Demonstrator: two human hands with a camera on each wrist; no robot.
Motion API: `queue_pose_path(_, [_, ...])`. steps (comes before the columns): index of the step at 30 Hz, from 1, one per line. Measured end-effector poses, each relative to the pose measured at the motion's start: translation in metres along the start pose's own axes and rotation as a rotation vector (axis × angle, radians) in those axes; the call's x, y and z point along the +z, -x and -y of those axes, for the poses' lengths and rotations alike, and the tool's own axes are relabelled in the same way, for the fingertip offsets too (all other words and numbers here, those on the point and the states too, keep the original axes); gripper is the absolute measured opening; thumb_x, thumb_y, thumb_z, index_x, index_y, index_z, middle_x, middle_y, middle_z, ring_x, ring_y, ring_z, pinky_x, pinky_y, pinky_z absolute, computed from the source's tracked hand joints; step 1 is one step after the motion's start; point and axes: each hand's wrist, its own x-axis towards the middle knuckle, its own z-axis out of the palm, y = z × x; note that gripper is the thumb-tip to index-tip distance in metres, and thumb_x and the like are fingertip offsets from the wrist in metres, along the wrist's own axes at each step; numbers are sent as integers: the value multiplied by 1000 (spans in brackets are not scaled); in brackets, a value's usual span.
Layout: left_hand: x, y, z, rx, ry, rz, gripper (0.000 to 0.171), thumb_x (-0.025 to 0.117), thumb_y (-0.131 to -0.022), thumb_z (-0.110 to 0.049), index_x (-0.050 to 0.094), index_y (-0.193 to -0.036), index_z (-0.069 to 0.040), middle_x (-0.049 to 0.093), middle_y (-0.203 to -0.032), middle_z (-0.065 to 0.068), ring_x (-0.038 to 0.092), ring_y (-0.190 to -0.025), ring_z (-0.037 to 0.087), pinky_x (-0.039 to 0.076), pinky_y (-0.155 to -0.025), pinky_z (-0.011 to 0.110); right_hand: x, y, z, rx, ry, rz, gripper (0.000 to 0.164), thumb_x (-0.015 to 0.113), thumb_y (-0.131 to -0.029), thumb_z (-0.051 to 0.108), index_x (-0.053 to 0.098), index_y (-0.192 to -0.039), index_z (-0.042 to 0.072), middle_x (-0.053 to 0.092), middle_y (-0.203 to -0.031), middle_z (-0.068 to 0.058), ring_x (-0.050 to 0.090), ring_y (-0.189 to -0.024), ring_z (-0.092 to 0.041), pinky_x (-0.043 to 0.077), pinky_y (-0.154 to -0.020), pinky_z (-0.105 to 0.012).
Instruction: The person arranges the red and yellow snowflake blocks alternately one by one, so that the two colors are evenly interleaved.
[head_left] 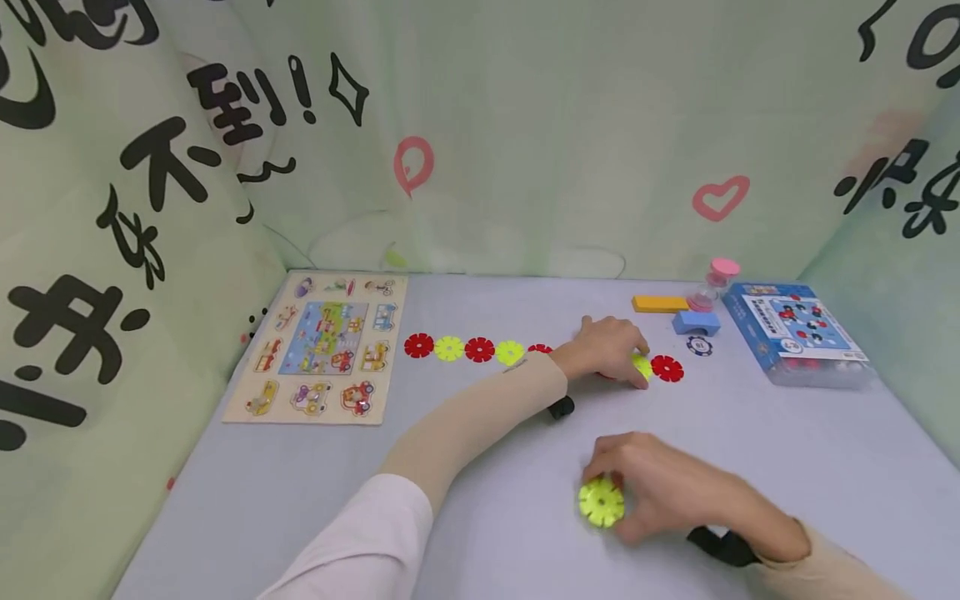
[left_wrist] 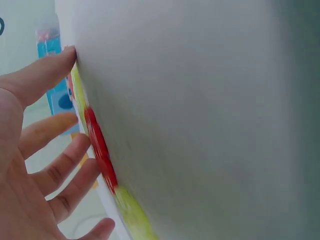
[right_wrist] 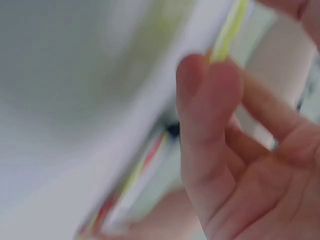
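A row of notched plastic discs, alternating red and yellow, runs across the table. My left hand lies over its right part, fingertips at the discs, and covers some of them. In the left wrist view its fingers are spread along a red disc, with a yellow disc beside it. A red disc at the right end stays visible. Nearer the front, my right hand pinches a single yellow notched disc by its edge; the right wrist view shows this disc edge-on.
At left lies a wooden picture puzzle board. Toward the back right are a yellow block, a blue block, a pink-topped hourglass-shaped item, a round patterned chip and a blue box. A printed curtain hangs behind.
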Motion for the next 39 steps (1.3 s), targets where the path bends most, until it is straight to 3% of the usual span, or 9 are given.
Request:
queue_pose_path(4, [0,-4,-10,-3,-7,-10,56,70,-72,-63,60,-123,-43,55,-124,-19,45,-114,8,26,-109,50,-43,29,-61,114,3,-72,40,82,-69,31,70,-106,23,65,-98,10,58,-77,-2,50,-66,-21])
queue_pose_path(8, [2,-9,-19,-39,-20,-30,46,68,-73,-64,66,-111,-38,59,-98,-17,47,-98,7,30,-105,46,-78,52,-119,296,-15,-145,47,82,-71,32,69,-112,14,69,-106,-2,59,-81,-6,51,-65,-21])
queue_pose_path(11, [4,-12,-23,-75,-12,-61,37,68,-74,-62,68,-102,-37,57,-88,-15,46,-90,8,32,-99,42,-91,55,-151,408,14,-228,51,81,-71,33,68,-115,10,69,-108,-8,57,-81,-11,49,-61,-21])
queue_pose_path(15, [5,-13,-28,-105,-20,-66,38,68,-74,-61,69,-106,-40,59,-97,-16,45,-92,9,31,-98,41,-93,46,-177,481,50,-276,59,81,-71,40,66,-119,8,68,-105,-10,52,-80,-16,46,-59,-22])
queue_pose_path(24, [10,-13,-39,-89,-53,-65,42,67,-74,-63,67,-110,-42,59,-103,-16,45,-94,9,33,-97,41,-81,42,-181,507,49,-264,58,78,-76,33,62,-125,5,60,-104,-14,53,-87,-21,49,-62,-22])
queue_pose_path(39, [9,-13,-35,-97,-75,-75,44,66,-74,-64,65,-112,-41,57,-105,-14,44,-96,11,33,-97,42,-75,39,-175,521,87,-305,57,76,-79,29,58,-129,7,58,-105,-16,54,-84,-21,47,-61,-24])
